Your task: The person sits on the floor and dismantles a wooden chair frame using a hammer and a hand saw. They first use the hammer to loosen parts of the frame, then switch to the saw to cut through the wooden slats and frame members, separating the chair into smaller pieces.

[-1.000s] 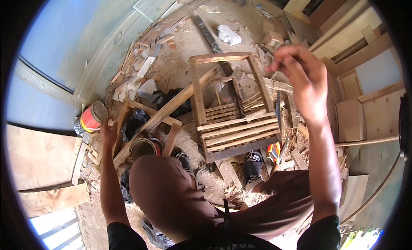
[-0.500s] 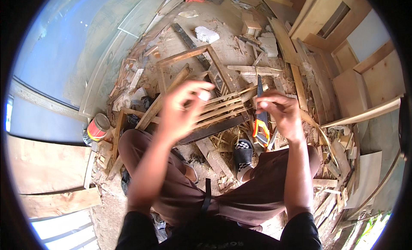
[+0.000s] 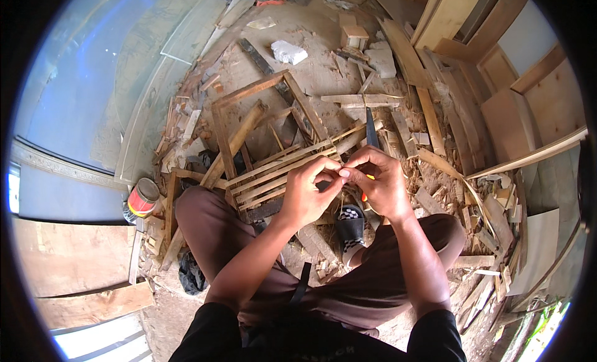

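Note:
My left hand (image 3: 314, 189) and my right hand (image 3: 378, 185) meet in front of me, thumbs and fingertips pinched together. Whatever lies between the fingertips is too small to make out. Behind the right hand a hand saw shows its dark blade (image 3: 372, 129); bits of its orange handle peek out below the fingers. Just beyond my hands lies a slatted wooden frame (image 3: 273, 169), its thin strips running side by side. A larger rectangular wood frame (image 3: 252, 88) rises behind the slats.
Offcuts and shavings cover the floor around my feet. A red paint can (image 3: 144, 197) stands at the left. Boards and panels (image 3: 541, 138) lean along the right. A white chunk (image 3: 289, 51) and a small wooden box (image 3: 354, 35) lie farther off. My sandal (image 3: 350, 222) rests below the right hand.
My left hand has moved right and down to meet the right hand. The right hand has shifted slightly left, now covering most of the saw's handle.

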`<control>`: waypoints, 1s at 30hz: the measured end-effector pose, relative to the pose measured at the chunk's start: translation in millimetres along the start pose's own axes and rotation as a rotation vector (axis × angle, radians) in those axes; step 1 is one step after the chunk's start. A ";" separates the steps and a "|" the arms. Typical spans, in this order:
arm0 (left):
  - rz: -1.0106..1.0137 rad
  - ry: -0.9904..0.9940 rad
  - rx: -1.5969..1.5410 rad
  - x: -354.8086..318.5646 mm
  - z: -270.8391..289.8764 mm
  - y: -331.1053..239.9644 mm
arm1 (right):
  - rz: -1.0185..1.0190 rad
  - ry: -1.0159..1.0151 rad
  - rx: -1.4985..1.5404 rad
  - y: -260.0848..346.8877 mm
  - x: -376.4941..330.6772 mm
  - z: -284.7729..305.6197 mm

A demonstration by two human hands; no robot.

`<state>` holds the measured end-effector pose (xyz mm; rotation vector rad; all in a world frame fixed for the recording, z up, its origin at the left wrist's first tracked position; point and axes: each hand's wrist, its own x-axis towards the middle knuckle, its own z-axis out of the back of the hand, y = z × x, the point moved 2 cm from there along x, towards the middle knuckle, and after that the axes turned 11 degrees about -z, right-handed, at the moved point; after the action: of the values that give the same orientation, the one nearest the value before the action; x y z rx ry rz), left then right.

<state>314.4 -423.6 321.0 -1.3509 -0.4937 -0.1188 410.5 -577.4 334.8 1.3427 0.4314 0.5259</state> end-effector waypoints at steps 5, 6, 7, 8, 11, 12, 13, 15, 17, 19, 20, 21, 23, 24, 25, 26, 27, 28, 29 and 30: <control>0.120 -0.057 -0.210 0.2 6.1 8.4 | -0.028 0.055 0.030 1.1 6.7 -5.5; 0.121 -0.064 -0.233 1.0 6.9 7.6 | -0.049 0.071 0.081 2.0 7.7 -7.7; 0.123 -0.070 -0.278 0.9 7.6 7.4 | -0.070 0.088 0.131 2.9 8.3 -10.0; 0.125 -0.076 -0.323 0.6 8.5 7.2 | -0.123 0.113 0.220 3.5 6.3 -12.1; 0.107 -0.088 -0.367 -1.6 18.6 7.2 | -0.205 0.166 0.343 0.4 7.6 -21.1; 0.114 -0.097 -0.362 -2.6 20.4 7.9 | -0.182 0.179 0.269 2.0 7.7 -20.9; 0.121 -0.106 -0.357 -4.0 22.5 8.7 | -0.205 0.165 0.299 -0.7 9.5 -19.4; 0.146 -0.138 -0.283 -8.3 30.0 12.5 | -0.244 0.134 0.362 -12.3 20.2 -14.1; 0.161 -0.168 -0.224 -11.4 35.7 14.5 | -0.254 -0.125 0.288 -29.0 38.3 1.5; 0.151 -0.182 -0.181 -17.1 45.2 27.0 | -0.264 -0.333 0.020 -82.2 62.1 20.9; 0.166 -0.198 -0.182 -18.1 48.5 28.9 | -0.246 -0.407 -0.281 -115.2 67.0 28.5; 0.180 -0.215 -0.180 -19.5 52.8 32.1 | -0.223 -0.474 -0.582 -147.1 73.0 32.1; 0.143 -0.234 -0.155 -22.1 60.5 38.9 | -0.408 -0.401 -0.801 -210.3 62.7 24.8; 0.148 -0.252 -0.182 -20.7 60.7 36.7 | -0.412 -0.339 -0.821 -243.7 51.3 25.9; 0.156 -0.280 -0.180 -23.9 65.5 32.7 | -0.404 -0.259 -0.819 -251.1 41.8 13.2; 0.111 -0.297 -0.143 -27.8 72.8 33.2 | -0.414 -0.169 -0.915 -258.3 35.0 -0.5; 0.112 -0.308 -0.136 -28.9 75.5 33.3 | -0.625 -0.146 -0.988 -284.1 32.6 -1.8; 0.113 -0.322 -0.113 -31.0 81.4 32.8 | -0.661 -0.017 -1.103 -291.3 34.2 -13.3; 0.114 -0.341 -0.087 -33.5 87.4 31.2 | -0.690 0.117 -1.217 -298.3 35.8 -25.6; 0.108 -0.353 -0.057 -36.7 93.0 24.9 | -0.610 0.074 -1.303 -311.2 31.5 -32.8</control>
<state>265.4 -336.5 296.0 -1.4583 -0.7152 0.1998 451.2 -577.1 23.0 -0.0810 0.4031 0.2282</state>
